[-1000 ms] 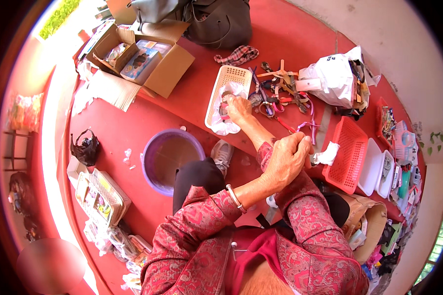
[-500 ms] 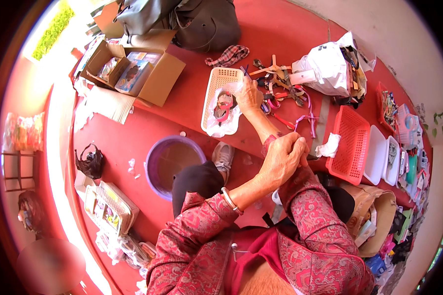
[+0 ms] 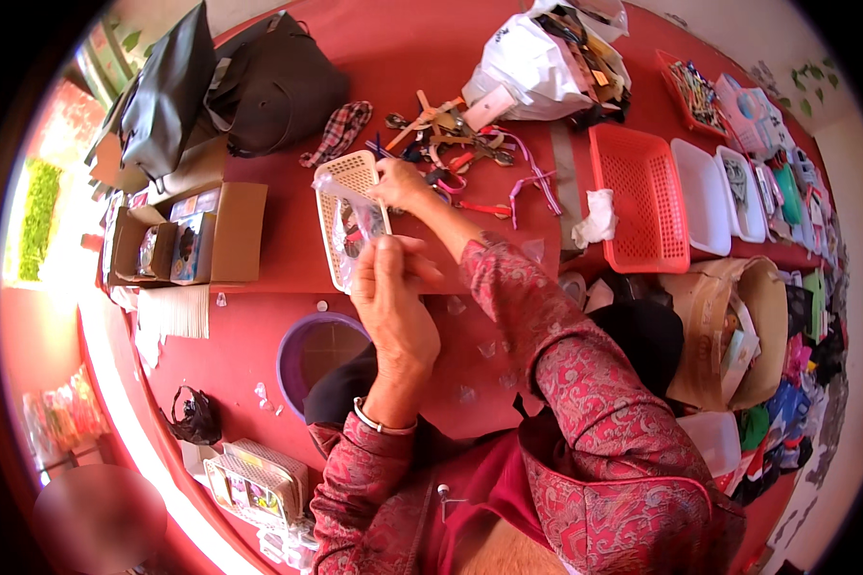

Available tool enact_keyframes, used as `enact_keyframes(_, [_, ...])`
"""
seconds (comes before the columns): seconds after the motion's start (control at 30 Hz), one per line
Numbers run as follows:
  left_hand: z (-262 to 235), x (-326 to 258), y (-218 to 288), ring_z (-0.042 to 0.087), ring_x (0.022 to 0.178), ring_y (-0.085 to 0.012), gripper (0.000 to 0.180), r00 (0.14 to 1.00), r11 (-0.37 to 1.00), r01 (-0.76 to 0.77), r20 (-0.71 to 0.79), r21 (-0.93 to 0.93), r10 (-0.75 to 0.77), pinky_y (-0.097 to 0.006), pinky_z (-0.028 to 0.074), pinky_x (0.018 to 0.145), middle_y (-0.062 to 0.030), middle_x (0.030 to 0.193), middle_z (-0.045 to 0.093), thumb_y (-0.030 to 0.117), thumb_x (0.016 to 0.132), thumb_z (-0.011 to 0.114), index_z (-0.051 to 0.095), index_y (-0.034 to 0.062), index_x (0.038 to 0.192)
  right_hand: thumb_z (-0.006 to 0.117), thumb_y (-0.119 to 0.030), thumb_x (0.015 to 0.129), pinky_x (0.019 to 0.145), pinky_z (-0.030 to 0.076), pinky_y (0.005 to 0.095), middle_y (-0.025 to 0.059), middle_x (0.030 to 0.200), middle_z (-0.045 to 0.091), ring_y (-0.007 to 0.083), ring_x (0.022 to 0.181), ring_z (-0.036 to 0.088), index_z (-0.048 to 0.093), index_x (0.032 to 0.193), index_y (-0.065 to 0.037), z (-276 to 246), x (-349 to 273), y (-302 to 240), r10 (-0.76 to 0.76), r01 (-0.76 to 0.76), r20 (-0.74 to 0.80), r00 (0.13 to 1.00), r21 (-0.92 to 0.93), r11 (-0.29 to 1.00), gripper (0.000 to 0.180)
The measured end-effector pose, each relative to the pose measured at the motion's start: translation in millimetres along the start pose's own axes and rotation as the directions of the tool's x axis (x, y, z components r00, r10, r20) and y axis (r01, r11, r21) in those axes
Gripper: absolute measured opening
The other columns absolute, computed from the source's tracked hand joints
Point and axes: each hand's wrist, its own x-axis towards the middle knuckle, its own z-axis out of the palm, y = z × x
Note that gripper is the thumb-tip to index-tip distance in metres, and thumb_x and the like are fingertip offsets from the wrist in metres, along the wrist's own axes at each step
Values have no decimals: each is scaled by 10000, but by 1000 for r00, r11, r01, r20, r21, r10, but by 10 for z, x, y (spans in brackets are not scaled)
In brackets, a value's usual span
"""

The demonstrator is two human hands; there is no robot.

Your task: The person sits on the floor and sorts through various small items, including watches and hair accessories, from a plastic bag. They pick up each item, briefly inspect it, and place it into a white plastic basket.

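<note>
A cream plastic basket (image 3: 328, 230) stands left of centre on the red surface. Inside lies a clear plastic bag (image 3: 347, 194) with dark and reddish strap-like items partly showing through. My left hand (image 3: 395, 316), a light bangle at its wrist, is over the near end of the basket. Its thumb and forefinger seem to pinch the bag's edge. My right hand (image 3: 408, 187) rests at the basket's right rim with fingers curled; what they hold is hidden. Just right of it lies a loose pile of straps and watch-like pieces (image 3: 460, 144).
Behind are dark bags (image 3: 273, 86), a checked cloth (image 3: 345, 126) and a stuffed white bag (image 3: 537, 62). An open carton (image 3: 240, 230) stands left, a purple basin (image 3: 292, 355) nearer. To the right are a red basket (image 3: 640, 196), white trays (image 3: 700, 192) and a paper bag (image 3: 729, 331).
My left hand has left my right forearm and reached the bag in the basket. The bag is now drawn up and stretched. The whole view has shifted; my right hand stays by the basket.
</note>
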Motion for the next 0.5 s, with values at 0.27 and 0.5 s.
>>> enact_keyframes(0.27, [-88,234,-16,404,536,-104,181,998,969,24,-56,-246,-39,-261,360,605,-15,556,442,169,873,436,501,23,789,499,-122,685,626,484,395,165,747,615,318,722,596,630,700,-48,-829,-724,1131,408,-470,-236,882,-397,788,151])
enact_keyframes(0.5, [-40,271,-73,411,545,-100,174,989,958,121,-50,-261,-139,-255,356,609,5,565,432,176,877,422,498,48,787,480,-74,722,664,487,414,185,824,613,324,772,602,611,835,-43,-671,-650,789,291,-246,9,957,-508,825,175])
